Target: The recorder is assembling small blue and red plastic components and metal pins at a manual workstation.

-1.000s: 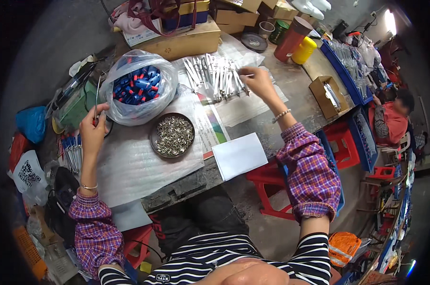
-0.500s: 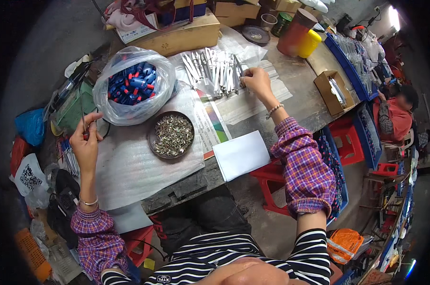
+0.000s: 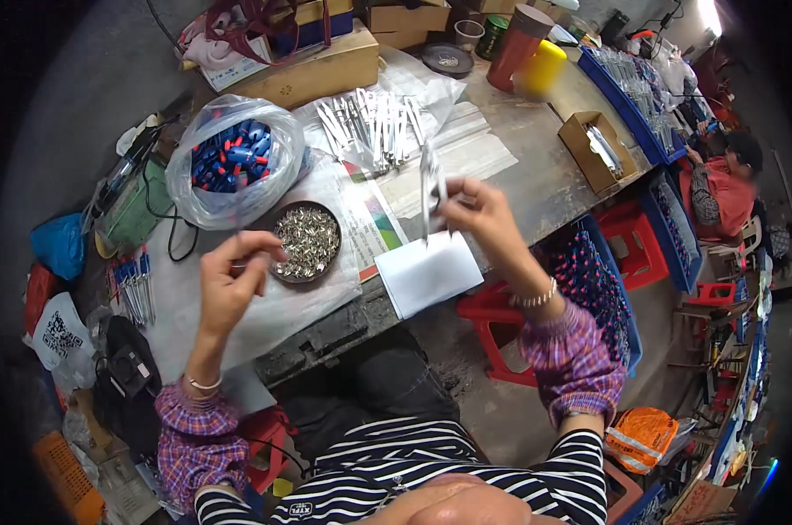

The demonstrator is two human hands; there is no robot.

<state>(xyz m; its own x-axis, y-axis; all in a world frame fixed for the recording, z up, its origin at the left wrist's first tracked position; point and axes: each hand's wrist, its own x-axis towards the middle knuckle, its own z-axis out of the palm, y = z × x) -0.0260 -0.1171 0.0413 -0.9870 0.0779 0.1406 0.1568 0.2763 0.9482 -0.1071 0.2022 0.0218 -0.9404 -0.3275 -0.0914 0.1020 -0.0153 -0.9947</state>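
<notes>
My right hand is over the table's front part, fingers pinched on a slim silvery metal piece that stands upright and is motion-blurred. My left hand is closed just left of a round dark dish heaped with small shiny metal parts. A thin dark rod, smeared by motion, sticks up from its fingers; its kind is unclear. Behind the dish, a clear plastic bag stands open with blue-and-red plastic pieces inside. Long silvery metal pieces lie in a spread pile at the back.
White folded paper lies at the table's front edge. A cardboard box, a blue tray and a red canister stand right. Blue-and-silver tools lie left. A red stool is below; a person sits far right.
My right hand has come away from the silvery pile toward me, carrying a metal piece. My left hand has moved right, from the table's left side to beside the dish.
</notes>
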